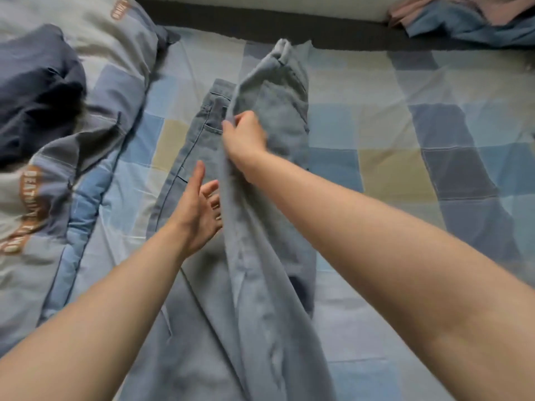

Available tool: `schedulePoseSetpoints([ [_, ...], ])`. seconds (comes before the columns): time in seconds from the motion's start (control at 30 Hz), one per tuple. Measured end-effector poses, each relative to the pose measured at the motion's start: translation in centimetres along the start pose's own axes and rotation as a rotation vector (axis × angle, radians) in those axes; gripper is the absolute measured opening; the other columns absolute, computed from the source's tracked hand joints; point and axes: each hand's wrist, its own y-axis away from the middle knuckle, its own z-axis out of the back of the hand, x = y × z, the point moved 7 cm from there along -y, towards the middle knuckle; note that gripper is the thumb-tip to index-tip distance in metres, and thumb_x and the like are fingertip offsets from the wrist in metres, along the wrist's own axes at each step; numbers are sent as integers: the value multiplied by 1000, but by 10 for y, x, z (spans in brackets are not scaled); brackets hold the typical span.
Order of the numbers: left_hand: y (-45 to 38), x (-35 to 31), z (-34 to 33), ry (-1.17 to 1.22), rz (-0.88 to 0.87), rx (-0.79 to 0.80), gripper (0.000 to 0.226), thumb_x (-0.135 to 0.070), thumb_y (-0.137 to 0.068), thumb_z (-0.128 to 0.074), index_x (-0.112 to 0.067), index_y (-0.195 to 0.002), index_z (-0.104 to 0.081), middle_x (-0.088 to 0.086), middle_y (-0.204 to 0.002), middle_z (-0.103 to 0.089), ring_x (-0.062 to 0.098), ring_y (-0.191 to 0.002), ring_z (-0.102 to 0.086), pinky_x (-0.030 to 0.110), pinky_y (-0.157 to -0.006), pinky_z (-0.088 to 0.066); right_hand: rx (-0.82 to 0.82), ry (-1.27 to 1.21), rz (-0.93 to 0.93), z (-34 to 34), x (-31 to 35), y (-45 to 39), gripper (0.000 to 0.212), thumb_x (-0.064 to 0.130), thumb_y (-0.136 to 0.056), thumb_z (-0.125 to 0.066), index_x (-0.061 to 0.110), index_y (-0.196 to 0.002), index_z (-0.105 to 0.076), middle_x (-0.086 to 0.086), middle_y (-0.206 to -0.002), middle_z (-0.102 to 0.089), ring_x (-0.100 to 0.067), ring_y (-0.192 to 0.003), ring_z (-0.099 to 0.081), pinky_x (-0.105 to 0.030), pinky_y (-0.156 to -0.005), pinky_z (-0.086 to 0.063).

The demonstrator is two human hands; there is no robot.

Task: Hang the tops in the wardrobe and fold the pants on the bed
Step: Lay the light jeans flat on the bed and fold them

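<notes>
Right hand [246, 137] pinches raised fold of jeans [269, 299] on bed [376, 134]; left hand [197, 209] open, fingers spread beside the fold.

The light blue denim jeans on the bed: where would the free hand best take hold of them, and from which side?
Probably the raised fold edge of the light blue denim jeans, just below where the right hand pinches it. That edge stands clear of the checked bedsheet, so the open left hand, already beside it, could close its fingers on it from the left.
</notes>
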Motion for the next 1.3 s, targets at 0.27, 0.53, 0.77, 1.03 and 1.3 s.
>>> schedulePoseSetpoints([
  [0.27,18,0,68,-715,-197,-479,12,0,-87,-61,-7,-96,-64,9,-93,-68,24,-84,-61,29,-71,-49,156,488,115,-21,-37,-18,35,3,-90,-44,7,-123,-55,-14,-127,-54,-30,-117,-51,-31,-93,-40],
  [0.53,15,-12,138,-802,-215,-706,7,-16,-93,-57,-13,-91,-63,14,-92,-65,27,-89,-58,35,-73,-40,-104,148,-418,78,-154,-23,19,19,-95,-42,8,-102,-55,-18,-119,-57,-32,-104,-59,-41,-89,-53],
  [0.77,13,-10,139,-779,-237,-689,14,-21,-92,-60,-8,-97,-63,11,-94,-62,21,-87,-54,34,-77,-42,292,127,-439,52,-156,13,25,39,-92,-53,16,-85,-45,-1,-65,-39,-12,-49,-37,-22,-50,-32],
  [1.03,54,-1,123,-879,-281,-677,33,-13,-77,-78,-5,-107,-67,15,-102,-70,27,-96,-66,38,-91,-52,-77,293,-155,92,-143,33,27,26,-94,-55,16,-72,-43,-6,-72,-46,-21,-74,-42,-31,-63,-39],
  [1.3,62,16,111,-670,-207,-721,38,-29,-79,-77,-7,-108,-67,14,-104,-69,26,-92,-64,34,-80,-52,-80,139,-464,128,-184,81,52,49,-98,-35,3,-111,-54,-16,-98,-60,-31,-82,-59,-35,-64,-48],
])
